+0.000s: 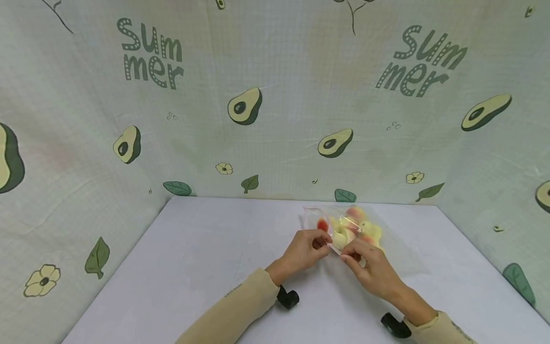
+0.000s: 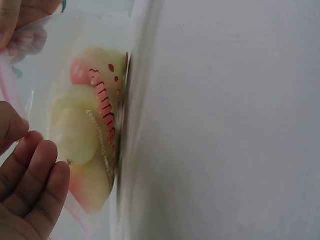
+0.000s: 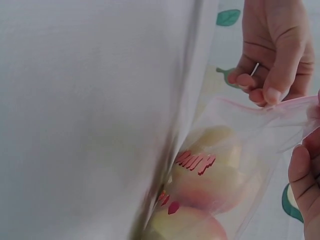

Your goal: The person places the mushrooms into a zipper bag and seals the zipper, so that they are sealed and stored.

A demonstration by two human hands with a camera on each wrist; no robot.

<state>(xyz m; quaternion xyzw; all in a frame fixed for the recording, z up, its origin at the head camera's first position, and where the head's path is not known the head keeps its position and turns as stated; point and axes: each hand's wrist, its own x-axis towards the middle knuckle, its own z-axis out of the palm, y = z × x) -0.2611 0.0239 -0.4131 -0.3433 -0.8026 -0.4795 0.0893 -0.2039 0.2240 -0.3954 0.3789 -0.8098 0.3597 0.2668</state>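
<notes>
A clear plastic zip bag (image 1: pixel 311 219) with a pink closure strip (image 3: pixel 299 102) lies toward the back right of the table. Several rounded yellow and red fruits (image 1: pixel 355 213) are inside, seen through the film; red printing (image 2: pixel 104 102) marks one face. My left hand (image 1: pixel 306 249) pinches the strip between thumb and fingertip, as the right wrist view shows at the top. A short way along the same edge, my right hand (image 1: pixel 371 267) pinches the bag with thumb and forefinger. Whether the strip is sealed between the hands cannot be told.
The white tabletop (image 1: pixel 206 258) stretches to the left and front of the bag. A patterned cloth (image 1: pixel 283 143) stands as walls behind and at both sides. Black wrist devices (image 1: pixel 289 298) sit under both forearms.
</notes>
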